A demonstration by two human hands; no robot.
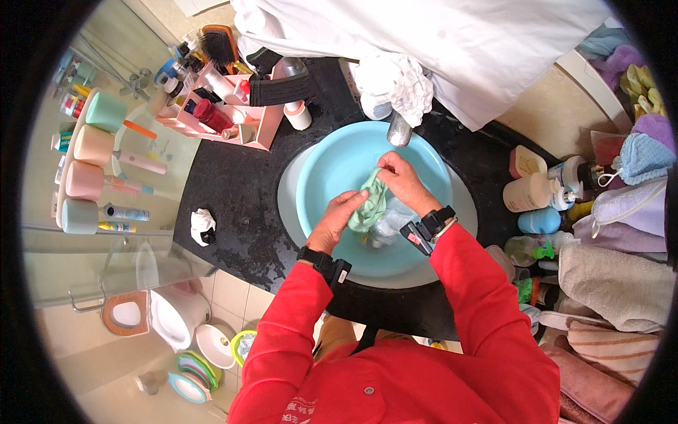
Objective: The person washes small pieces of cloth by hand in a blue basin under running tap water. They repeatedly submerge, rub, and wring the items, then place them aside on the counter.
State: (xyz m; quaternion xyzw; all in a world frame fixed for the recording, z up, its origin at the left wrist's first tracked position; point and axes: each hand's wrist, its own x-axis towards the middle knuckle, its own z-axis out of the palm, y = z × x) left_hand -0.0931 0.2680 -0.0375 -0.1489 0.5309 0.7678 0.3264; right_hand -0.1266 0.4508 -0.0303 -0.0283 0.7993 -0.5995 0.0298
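A light blue basin [321,166] stands in the oval sink [288,194]. Over it, both my hands hold a small light green cloth [367,210]. My left hand [340,214] pinches its left edge, thumb on top. The fingers of my right hand [404,182] are closed on its upper right end. Beneath them a pale, whitish-blue cloth [390,225] lies in the basin; whether my hands touch it I cannot tell. The metal faucet [400,131] reaches over the basin's far rim, with a crumpled white cloth [397,85] resting at its base.
The black counter [244,219] carries a small white bundle [203,226] at left and a pink organizer [261,127] behind it. Bottles, including a cream pump bottle [528,193], and folded towels [614,283] crowd the right side. A large white cloth [452,49] hangs at the back.
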